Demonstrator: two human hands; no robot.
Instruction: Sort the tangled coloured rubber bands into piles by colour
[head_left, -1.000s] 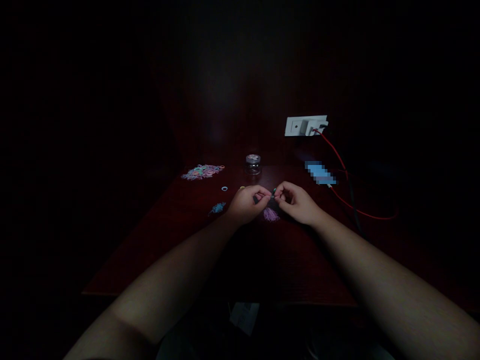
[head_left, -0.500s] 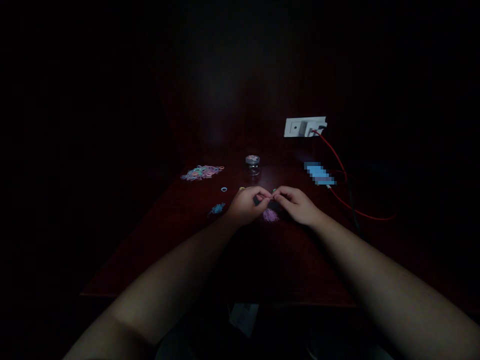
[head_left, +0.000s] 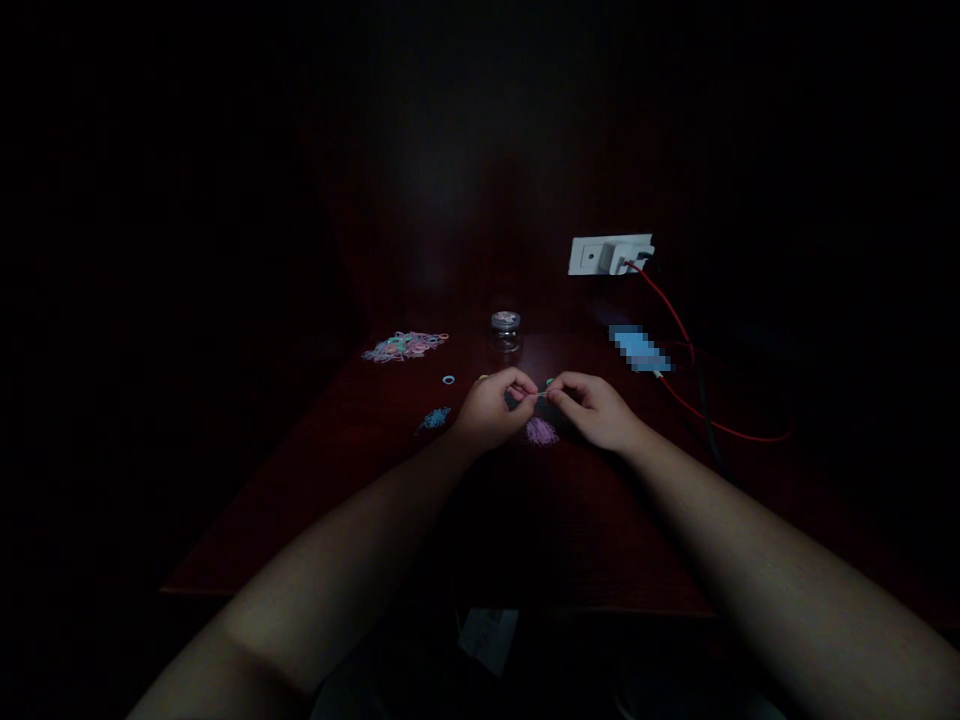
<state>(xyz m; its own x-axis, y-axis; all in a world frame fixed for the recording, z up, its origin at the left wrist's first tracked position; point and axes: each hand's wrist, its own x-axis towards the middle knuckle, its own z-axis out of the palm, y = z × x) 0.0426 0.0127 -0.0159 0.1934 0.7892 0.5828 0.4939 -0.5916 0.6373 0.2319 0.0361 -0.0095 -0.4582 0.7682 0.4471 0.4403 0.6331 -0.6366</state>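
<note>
Glossy wood point(head_left: 555, 530) underlies hands point(head_left: 491, 412) point(head_left: 594, 408) (pinching a thin strand point(head_left: 541, 394)).

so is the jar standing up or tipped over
Upright: the jar stands on the table with its round top facing up and its clear side below.

Table point(head_left: 315, 470): we see dark red
Left: 1 multicoloured heap point(head_left: 406, 347), 1 ring point(head_left: 448, 380), 1 blue bundle point(head_left: 434, 418)
Middle: 1 jar point(head_left: 505, 333), 1 purple bundle point(head_left: 541, 432)
Right: 1 pixelated object point(head_left: 639, 347)

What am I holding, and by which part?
A thin pale strand, pinched at one visible end by the left hand and at the other by the right hand.
</note>
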